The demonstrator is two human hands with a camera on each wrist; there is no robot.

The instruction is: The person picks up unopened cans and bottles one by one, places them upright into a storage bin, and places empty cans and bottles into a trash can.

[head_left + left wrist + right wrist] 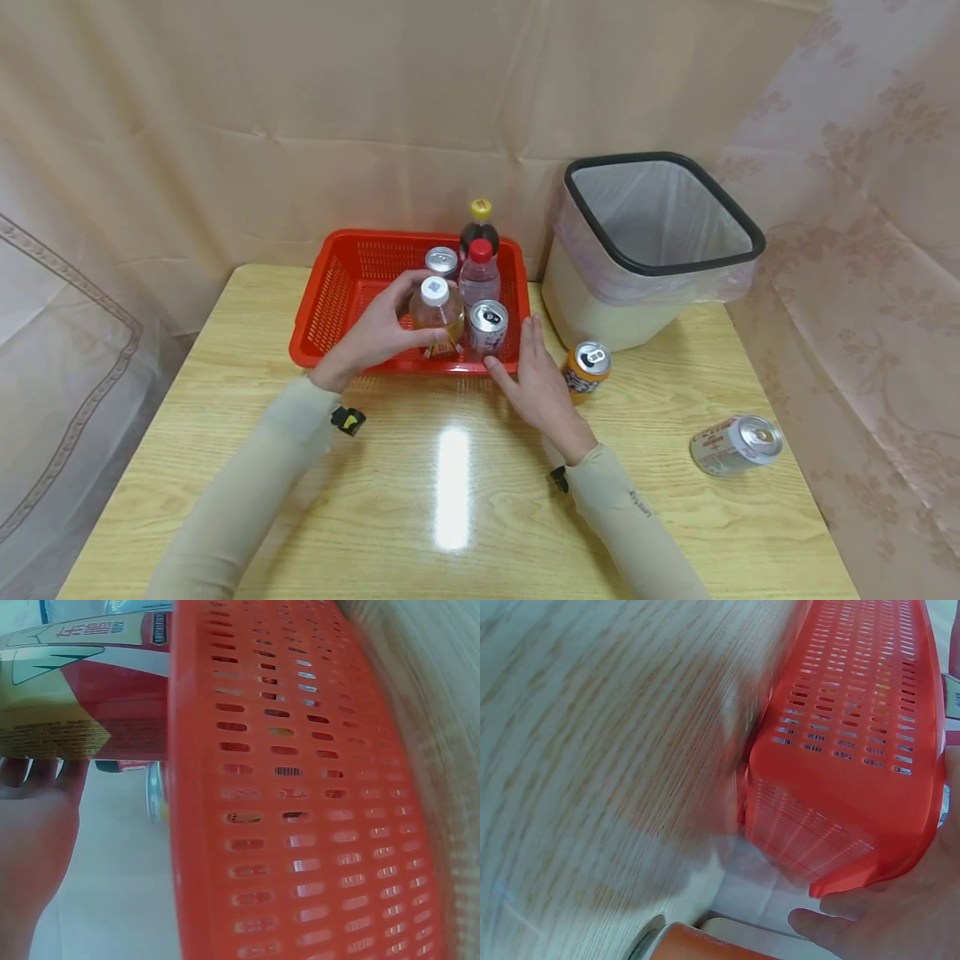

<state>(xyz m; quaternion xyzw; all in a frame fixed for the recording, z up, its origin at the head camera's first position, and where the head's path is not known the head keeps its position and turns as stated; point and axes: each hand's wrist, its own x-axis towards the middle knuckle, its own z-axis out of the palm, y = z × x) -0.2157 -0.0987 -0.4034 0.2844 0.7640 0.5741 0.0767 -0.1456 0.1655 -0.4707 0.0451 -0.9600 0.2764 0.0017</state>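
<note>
My left hand [375, 329] grips a clear bottle [437, 310] with a white cap and amber contents, upright at the front of the red basket [386, 365]. Its red and yellow label shows above the basket rim in the left wrist view. My right hand [536, 385] rests on the basket's front right corner, fingers straight and thumb at the front rim. Inside the basket, a pale can [488, 327] stands right of the held bottle. Behind are a red-capped bottle [479, 275], a yellow-capped dark bottle [480, 229] and a silver-topped can [442, 260].
An orange can [587, 372] stands just right of my right hand. Farther right, a light-coloured can [736, 445] is on the wooden table [375, 517]. A lined bin [600, 304] with a black rim stands at the back right, beside the basket. Curtains hang behind.
</note>
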